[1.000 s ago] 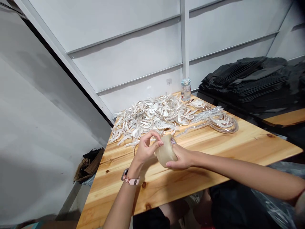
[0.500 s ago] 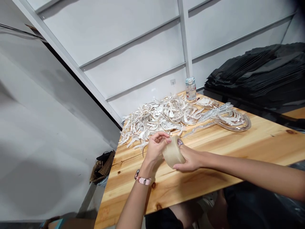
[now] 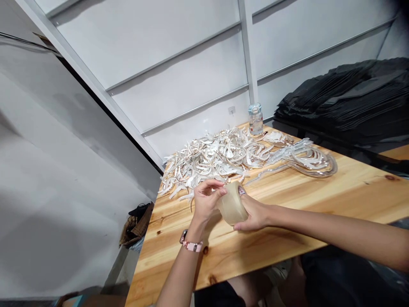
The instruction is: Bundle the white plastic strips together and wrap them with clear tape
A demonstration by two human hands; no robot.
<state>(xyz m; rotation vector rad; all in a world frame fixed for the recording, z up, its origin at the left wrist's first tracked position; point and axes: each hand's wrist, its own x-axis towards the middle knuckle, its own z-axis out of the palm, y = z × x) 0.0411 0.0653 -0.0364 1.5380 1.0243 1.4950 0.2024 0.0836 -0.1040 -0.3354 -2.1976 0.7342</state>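
Note:
A wide roll of clear, yellowish packing tape [image 3: 232, 205] is held on edge above the near part of the wooden table [image 3: 287, 221]. My right hand [image 3: 254, 214] grips it from the right, thumb along the lower rim and the other fingers hidden in or behind the core. On the roll's left side, my left hand [image 3: 206, 201] pinches with thumb and fingers at what looks like the loose end of the tape. A watch with a pink band [image 3: 193, 246] is on my left wrist.
Behind my hands lies a large heap of curved white and brownish strips [image 3: 214, 155]. Right of it are looped bundles of shiny strips [image 3: 315, 161]. A clear bottle [image 3: 255, 119] with a light-blue lid stands at the back. Black stacked sheets [image 3: 348, 100] are at right.
My left hand has shifted slightly left, away from the roll, widening the gap between them. The right hand and the roll have barely moved.

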